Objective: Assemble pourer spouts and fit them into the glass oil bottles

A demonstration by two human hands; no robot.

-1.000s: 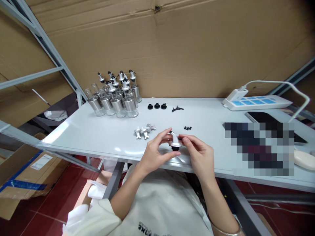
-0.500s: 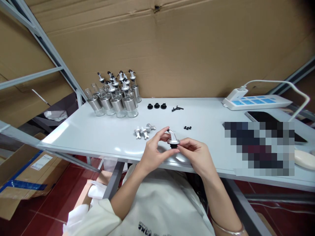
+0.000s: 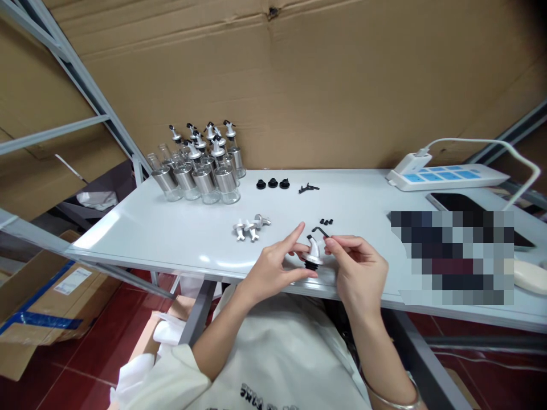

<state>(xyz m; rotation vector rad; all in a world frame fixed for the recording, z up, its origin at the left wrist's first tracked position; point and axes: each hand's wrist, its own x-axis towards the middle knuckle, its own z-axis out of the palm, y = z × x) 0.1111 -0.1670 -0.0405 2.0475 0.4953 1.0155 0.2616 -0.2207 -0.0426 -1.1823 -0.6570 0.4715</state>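
Observation:
My left hand (image 3: 277, 261) grips a silver pour spout (image 3: 314, 250) with a black ribbed stopper at its base and a black tip on top. Its thumb is under the stopper, and the index finger sticks out upward. Pinched in my right hand (image 3: 361, 265) is a small bent black lever (image 3: 320, 230), close above the spout. Beyond the hands lie several little black caps (image 3: 326, 221). To the left, several silver spouts (image 3: 250, 229) rest on the table. Farther back sit three black stoppers (image 3: 272, 183) and a little pile of black levers (image 3: 308, 187).
Glass bottles with steel sleeves (image 3: 205, 182), several topped with spouts, stand at the back left of the white table (image 3: 171, 239). On the right are a power strip (image 3: 453, 176), a phone (image 3: 461, 205), a blurred-out patch and a white rounded object (image 3: 530, 276).
My right hand has left the stopper's base and moved up and right, now showing a bent black lever. The spout has shifted slightly right and down in my left hand.

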